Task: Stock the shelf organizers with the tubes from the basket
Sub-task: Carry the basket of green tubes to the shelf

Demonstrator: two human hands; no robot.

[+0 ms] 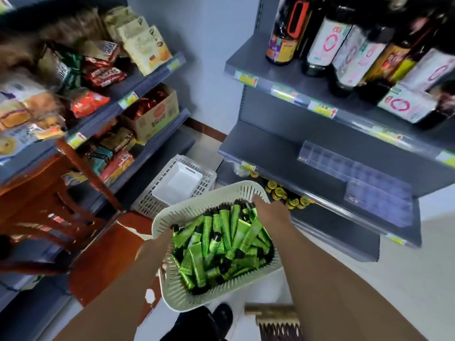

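1. Hands are sharing the load: the left hand [157, 244] is gripping the near-left rim of a white basket [177, 289], its fingers curling round the wall. The right hand [269, 212] is clasping the far-right rim, with the thumb lying along the top edge.
2. Gripping at opposite corners is probably meant to hold the basket level, as it is hanging off the floor in the lower centre of the frame.
3. Green tubes [204, 254] with black caps are lying criss-crossed in a loose heap inside the basket and nearly filling it. None are showing on the shelving yet, so stocking appears not to have begun.
4. Two clear divided organizers [344, 166] are sitting side by side on a grey shelf [258, 146] at the right centre, with nothing showing in their compartments. The basket is hovering below and left of them, likely brought near for a short reach.
5. Grey metal shelving is lining both sides of a corner.
   - Dark bottles [325, 40] are crowding the upper right.
   - Snack packets [103, 70] and a cardboard box [157, 116] are filling the upper left.
   - Yellow-lidded jars [278, 191] are standing under the organizers' shelf.
6. A second basket [152, 200] holding a white tray [182, 183] is resting on the pale floor [418, 254] at centre. A wooden chair [49, 205] is standing at the lower left, and a dark shoe [221, 316] is showing at the bottom.
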